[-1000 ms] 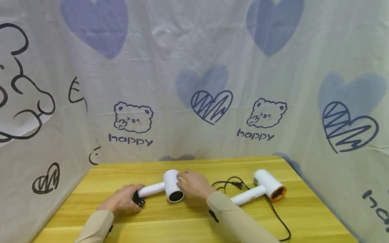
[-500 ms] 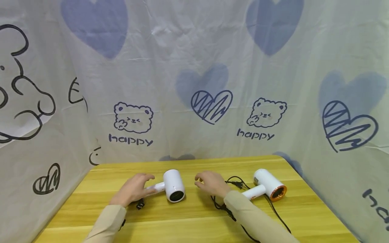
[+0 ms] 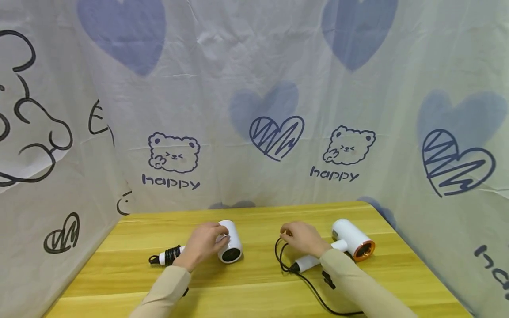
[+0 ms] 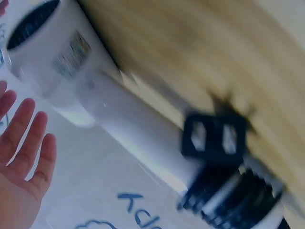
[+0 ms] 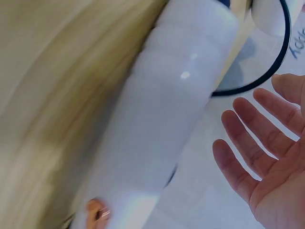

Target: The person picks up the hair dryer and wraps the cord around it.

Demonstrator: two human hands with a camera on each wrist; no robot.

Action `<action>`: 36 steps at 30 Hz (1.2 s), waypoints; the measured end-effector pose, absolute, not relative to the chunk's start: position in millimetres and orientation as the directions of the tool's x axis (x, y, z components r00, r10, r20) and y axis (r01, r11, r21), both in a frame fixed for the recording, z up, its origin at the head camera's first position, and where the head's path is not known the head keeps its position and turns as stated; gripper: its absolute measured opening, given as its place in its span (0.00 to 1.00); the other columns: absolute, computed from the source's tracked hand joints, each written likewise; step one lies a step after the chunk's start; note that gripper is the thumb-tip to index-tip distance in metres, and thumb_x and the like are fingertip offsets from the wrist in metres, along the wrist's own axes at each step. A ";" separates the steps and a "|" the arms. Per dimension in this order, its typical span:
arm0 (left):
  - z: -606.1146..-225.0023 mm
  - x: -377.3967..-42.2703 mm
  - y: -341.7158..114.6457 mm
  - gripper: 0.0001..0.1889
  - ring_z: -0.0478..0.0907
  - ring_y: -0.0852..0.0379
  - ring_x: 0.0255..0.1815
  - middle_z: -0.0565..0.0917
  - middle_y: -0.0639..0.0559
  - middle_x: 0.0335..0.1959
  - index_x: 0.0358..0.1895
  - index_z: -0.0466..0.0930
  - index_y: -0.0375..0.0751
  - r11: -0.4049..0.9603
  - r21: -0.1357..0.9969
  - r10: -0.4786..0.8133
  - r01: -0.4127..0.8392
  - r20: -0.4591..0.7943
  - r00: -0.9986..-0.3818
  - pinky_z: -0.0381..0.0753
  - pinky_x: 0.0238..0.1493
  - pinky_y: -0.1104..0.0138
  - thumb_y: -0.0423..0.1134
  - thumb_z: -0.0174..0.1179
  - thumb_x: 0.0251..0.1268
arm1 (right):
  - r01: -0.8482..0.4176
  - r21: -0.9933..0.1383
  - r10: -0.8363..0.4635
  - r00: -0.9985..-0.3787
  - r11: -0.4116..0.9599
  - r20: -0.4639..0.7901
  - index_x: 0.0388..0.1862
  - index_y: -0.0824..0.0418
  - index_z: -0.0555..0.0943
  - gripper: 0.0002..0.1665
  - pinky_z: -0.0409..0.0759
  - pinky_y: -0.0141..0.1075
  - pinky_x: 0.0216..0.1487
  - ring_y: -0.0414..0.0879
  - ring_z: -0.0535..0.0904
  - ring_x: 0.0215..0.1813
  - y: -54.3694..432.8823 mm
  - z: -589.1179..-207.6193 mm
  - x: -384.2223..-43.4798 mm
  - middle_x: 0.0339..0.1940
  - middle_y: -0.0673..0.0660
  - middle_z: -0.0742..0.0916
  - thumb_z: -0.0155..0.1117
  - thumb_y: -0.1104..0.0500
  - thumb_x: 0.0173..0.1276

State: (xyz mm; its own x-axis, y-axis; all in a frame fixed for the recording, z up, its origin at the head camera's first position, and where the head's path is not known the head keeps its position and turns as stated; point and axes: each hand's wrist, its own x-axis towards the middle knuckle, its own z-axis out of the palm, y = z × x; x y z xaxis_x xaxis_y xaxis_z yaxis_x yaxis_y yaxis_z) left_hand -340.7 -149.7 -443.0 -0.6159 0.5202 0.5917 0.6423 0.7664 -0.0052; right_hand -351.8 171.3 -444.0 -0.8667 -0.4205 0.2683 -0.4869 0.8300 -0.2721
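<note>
Two white hair dryers lie on the wooden table. My left hand (image 3: 204,243) is over the left hair dryer (image 3: 230,243), its fingers in front of the barrel in the head view. In the left wrist view its fingers (image 4: 28,129) are spread beside that dryer, near the barrel. Black cord (image 4: 233,195) is wound round the handle's end, with a two-pin plug (image 4: 214,136) against it. My right hand (image 3: 304,238) is above the handle of the right hair dryer (image 3: 351,238), fingers (image 5: 257,129) loosely bent, fingertips right at a loop of black cord (image 5: 279,67).
The right dryer has a copper-coloured rim (image 3: 365,251) facing the near right. Its cord (image 3: 318,296) trails loose to the table's front. Behind the yellow wooden table (image 3: 238,291) hangs a white printed curtain (image 3: 238,176) with hearts and bears, also at both sides.
My left hand has moved right from the left dryer's handle end to its barrel. My right hand has moved right, away from that barrel to above the right dryer's handle; the loose cord has shifted.
</note>
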 end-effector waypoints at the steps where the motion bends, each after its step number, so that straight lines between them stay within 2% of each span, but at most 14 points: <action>1: -444.1 -340.1 -146.3 0.04 0.79 0.58 0.29 0.83 0.57 0.27 0.31 0.86 0.48 0.753 -0.032 0.532 0.658 0.618 -0.579 0.79 0.33 0.63 0.40 0.72 0.54 | -0.475 -0.281 -0.408 -0.873 0.834 0.266 0.44 0.53 0.86 0.09 0.80 0.40 0.38 0.41 0.81 0.37 175.0 -444.4 -352.3 0.37 0.49 0.88 0.63 0.53 0.70; 4: -447.4 -336.7 -136.7 0.03 0.80 0.57 0.30 0.83 0.57 0.28 0.29 0.86 0.49 0.728 -0.080 0.558 0.681 0.646 -0.521 0.80 0.34 0.62 0.40 0.71 0.55 | -0.443 -0.303 -0.381 -0.892 0.844 0.243 0.45 0.54 0.86 0.10 0.80 0.42 0.40 0.42 0.81 0.38 184.8 -444.0 -353.2 0.38 0.50 0.88 0.64 0.53 0.70; 9: -452.7 -330.8 -119.0 0.02 0.81 0.57 0.35 0.84 0.58 0.31 0.31 0.87 0.50 0.730 -0.063 0.557 0.681 0.633 -0.538 0.81 0.38 0.61 0.41 0.70 0.58 | -0.395 -0.369 -0.343 -0.918 0.842 0.200 0.48 0.56 0.85 0.10 0.80 0.47 0.47 0.49 0.83 0.46 202.6 -435.3 -348.9 0.44 0.54 0.88 0.61 0.59 0.71; 13: -455.9 -329.8 -101.5 0.02 0.81 0.59 0.34 0.85 0.59 0.31 0.32 0.87 0.51 0.725 -0.059 0.558 0.686 0.633 -0.536 0.80 0.36 0.61 0.42 0.70 0.57 | -0.341 -0.343 -0.252 -0.927 0.875 0.277 0.50 0.54 0.85 0.14 0.75 0.55 0.55 0.58 0.81 0.54 221.0 -431.1 -343.7 0.50 0.57 0.87 0.63 0.63 0.68; 16: -455.3 -328.0 -87.4 0.03 0.81 0.60 0.35 0.85 0.58 0.32 0.35 0.87 0.50 0.707 -0.003 0.591 0.707 0.553 -0.588 0.80 0.36 0.64 0.43 0.68 0.61 | -0.258 -0.296 -0.141 -0.921 0.920 0.364 0.51 0.54 0.85 0.15 0.66 0.63 0.60 0.64 0.76 0.58 238.6 -431.6 -343.0 0.54 0.61 0.86 0.65 0.63 0.65; 18: -453.8 -325.8 -77.1 0.05 0.82 0.61 0.36 0.86 0.58 0.35 0.39 0.87 0.49 0.697 0.060 0.616 0.715 0.460 -0.639 0.80 0.38 0.66 0.44 0.65 0.64 | -0.183 -0.309 -0.051 -0.918 0.933 0.392 0.52 0.56 0.84 0.17 0.59 0.68 0.61 0.68 0.73 0.60 253.2 -431.6 -342.7 0.56 0.64 0.84 0.65 0.63 0.64; 20: -452.3 -323.0 -66.8 0.08 0.82 0.61 0.38 0.86 0.56 0.37 0.43 0.86 0.48 0.689 0.129 0.636 0.713 0.363 -0.681 0.80 0.38 0.68 0.45 0.62 0.67 | -0.109 -0.345 0.030 -0.927 0.932 0.373 0.56 0.58 0.82 0.20 0.57 0.71 0.60 0.71 0.70 0.61 268.2 -431.7 -342.6 0.60 0.68 0.81 0.65 0.61 0.65; 22: -453.1 -321.1 -57.2 0.11 0.82 0.62 0.39 0.86 0.55 0.40 0.47 0.85 0.47 0.680 0.169 0.653 0.714 0.304 -0.694 0.80 0.39 0.70 0.46 0.61 0.68 | -0.037 -0.378 0.087 -0.948 0.925 0.306 0.62 0.61 0.77 0.26 0.59 0.72 0.57 0.74 0.68 0.61 283.3 -432.1 -341.5 0.63 0.73 0.76 0.65 0.57 0.65; 25: -457.1 -319.2 -46.7 0.15 0.82 0.62 0.40 0.87 0.52 0.42 0.51 0.83 0.46 0.658 0.212 0.671 0.723 0.270 -0.690 0.79 0.40 0.72 0.49 0.61 0.68 | 0.025 -0.412 0.104 -0.980 0.911 0.172 0.70 0.68 0.66 0.40 0.67 0.70 0.53 0.76 0.69 0.59 302.0 -435.7 -339.8 0.63 0.79 0.71 0.65 0.49 0.66; 28: -460.6 -317.5 -40.0 0.21 0.81 0.63 0.41 0.86 0.52 0.45 0.57 0.80 0.47 0.639 0.241 0.679 0.731 0.269 -0.683 0.79 0.41 0.72 0.53 0.61 0.67 | 0.043 -0.448 0.082 -0.994 0.893 0.069 0.71 0.73 0.61 0.49 0.76 0.61 0.46 0.72 0.76 0.52 314.7 -440.0 -339.0 0.59 0.80 0.75 0.64 0.41 0.65; 32: -460.7 -314.8 -31.9 0.27 0.81 0.62 0.43 0.85 0.53 0.48 0.62 0.76 0.49 0.625 0.251 0.685 0.739 0.278 -0.673 0.79 0.41 0.71 0.56 0.64 0.64 | 0.045 -0.472 0.051 -0.999 0.880 0.001 0.69 0.75 0.61 0.55 0.79 0.53 0.41 0.63 0.80 0.45 323.0 -442.4 -339.5 0.53 0.76 0.80 0.65 0.35 0.61; 36: -460.8 -313.5 -24.5 0.24 0.80 0.61 0.44 0.83 0.54 0.50 0.60 0.78 0.50 0.636 0.204 0.700 0.745 0.255 -0.667 0.79 0.45 0.70 0.52 0.66 0.63 | 0.048 -0.497 0.037 -0.999 0.866 -0.033 0.69 0.76 0.61 0.56 0.79 0.51 0.41 0.61 0.80 0.45 326.0 -443.7 -341.8 0.51 0.75 0.80 0.66 0.35 0.60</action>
State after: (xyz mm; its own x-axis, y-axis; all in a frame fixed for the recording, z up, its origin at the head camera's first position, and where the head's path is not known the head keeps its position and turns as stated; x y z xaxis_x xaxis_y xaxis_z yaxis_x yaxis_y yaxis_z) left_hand -313.5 -24.5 -460.8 -0.6672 0.7000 0.2545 0.7446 0.6356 0.2039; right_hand -341.8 326.0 -443.7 -0.9988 0.0369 -0.0330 0.0484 0.8662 -0.4973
